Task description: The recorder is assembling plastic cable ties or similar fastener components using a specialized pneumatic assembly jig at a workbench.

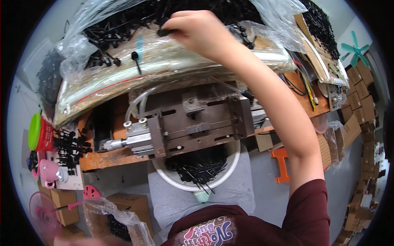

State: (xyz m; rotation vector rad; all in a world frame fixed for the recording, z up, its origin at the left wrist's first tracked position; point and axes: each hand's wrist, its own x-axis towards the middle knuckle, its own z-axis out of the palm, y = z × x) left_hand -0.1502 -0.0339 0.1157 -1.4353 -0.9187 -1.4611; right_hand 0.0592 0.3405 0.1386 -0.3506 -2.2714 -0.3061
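Observation:
My right hand (197,33) reaches over the far carton, its fingers pinched round a small black plastic part (166,32) with a thick end; the rest of that part is hidden. Nearby on the carton's film-wrapped flap lies a single black knob-headed rod (136,60). A dark metal clamping fixture (201,119) with an air cylinder (139,141) stands on the bench between me and the carton. On my lap a white basket (161,174) holds many thin black rods (201,166). Only a blurred patch of my left hand (88,241) shows at the lower left edge, fingers unclear.
Black rods fill the plastic-lined carton (98,88) along the back. More rods (72,147) lie at the bench's left end beside a pink cup (49,170). An orange stool (281,166) stands at right. Stacked cartons (359,94) line the right side; a pink fan (43,209) is lower left.

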